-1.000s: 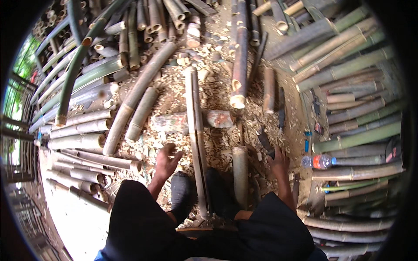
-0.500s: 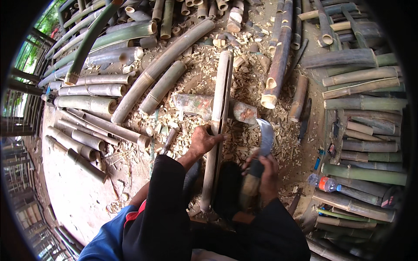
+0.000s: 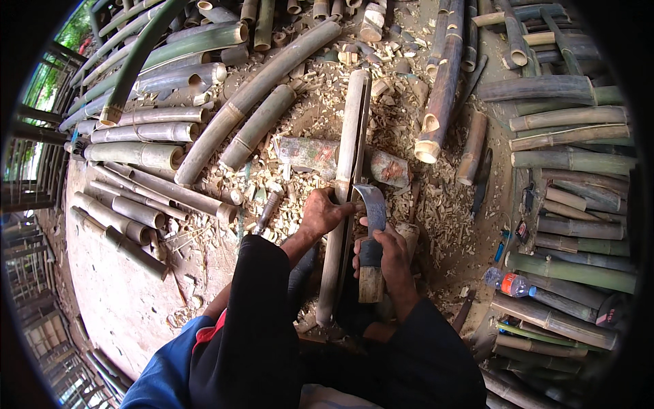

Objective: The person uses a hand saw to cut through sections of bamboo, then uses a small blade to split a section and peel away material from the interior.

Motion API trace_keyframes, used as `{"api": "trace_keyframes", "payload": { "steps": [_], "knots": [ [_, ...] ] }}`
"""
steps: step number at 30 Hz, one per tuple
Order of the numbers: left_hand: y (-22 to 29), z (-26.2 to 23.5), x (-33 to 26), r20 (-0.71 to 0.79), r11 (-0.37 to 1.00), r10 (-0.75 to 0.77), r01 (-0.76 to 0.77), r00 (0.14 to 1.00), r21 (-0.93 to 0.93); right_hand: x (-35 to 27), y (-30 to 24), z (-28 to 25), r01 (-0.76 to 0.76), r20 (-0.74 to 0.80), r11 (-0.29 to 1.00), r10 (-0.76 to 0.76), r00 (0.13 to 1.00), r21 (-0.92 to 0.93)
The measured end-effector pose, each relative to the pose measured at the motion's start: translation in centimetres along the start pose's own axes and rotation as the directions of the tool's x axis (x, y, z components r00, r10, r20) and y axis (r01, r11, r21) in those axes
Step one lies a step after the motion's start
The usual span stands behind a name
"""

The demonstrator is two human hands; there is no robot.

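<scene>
A pale bamboo pole (image 3: 351, 129) with a lengthwise slit stands away from me, resting across a short log (image 3: 308, 155). Wrapped round its left side is my left hand (image 3: 320, 215), the thumb reaching over to the slit. My right hand (image 3: 391, 258) grips a billhook (image 3: 374, 206) by its handle, which has a dark wrapping and a pale wooden end. The hooked blade points up and curves left, its tip at the pole's right edge close to my left thumb. Whether the tip touches the bamboo I cannot tell.
Wood chips (image 3: 313, 116) cover the ground around the log. A tool with a wooden handle (image 3: 270, 210) lies left of my left hand. Cut bamboo pieces (image 3: 259, 102) lie left and ahead; more bamboo (image 3: 572, 161) is stacked right, near a plastic bottle (image 3: 507, 281).
My right hand has brought the billhook left and inward, from well right of the pole to its edge. My left hand keeps its hold on the bamboo.
</scene>
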State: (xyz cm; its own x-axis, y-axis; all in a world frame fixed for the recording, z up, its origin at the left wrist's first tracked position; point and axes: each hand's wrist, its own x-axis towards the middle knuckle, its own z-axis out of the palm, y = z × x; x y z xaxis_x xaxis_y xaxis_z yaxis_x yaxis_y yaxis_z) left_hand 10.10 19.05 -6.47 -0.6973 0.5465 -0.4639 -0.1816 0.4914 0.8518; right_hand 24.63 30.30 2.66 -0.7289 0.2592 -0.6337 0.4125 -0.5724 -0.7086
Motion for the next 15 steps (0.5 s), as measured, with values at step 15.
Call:
{"api": "trace_keyframes", "payload": {
  "steps": [15],
  "knots": [
    [-0.1, 0.4, 0.0, -0.009, 0.998, 0.061, -0.061, 0.998, -0.011, 7.2, -1.2, 1.2, 0.203, -0.143, 0.979, -0.197, 0.97, 0.027]
  ]
}}
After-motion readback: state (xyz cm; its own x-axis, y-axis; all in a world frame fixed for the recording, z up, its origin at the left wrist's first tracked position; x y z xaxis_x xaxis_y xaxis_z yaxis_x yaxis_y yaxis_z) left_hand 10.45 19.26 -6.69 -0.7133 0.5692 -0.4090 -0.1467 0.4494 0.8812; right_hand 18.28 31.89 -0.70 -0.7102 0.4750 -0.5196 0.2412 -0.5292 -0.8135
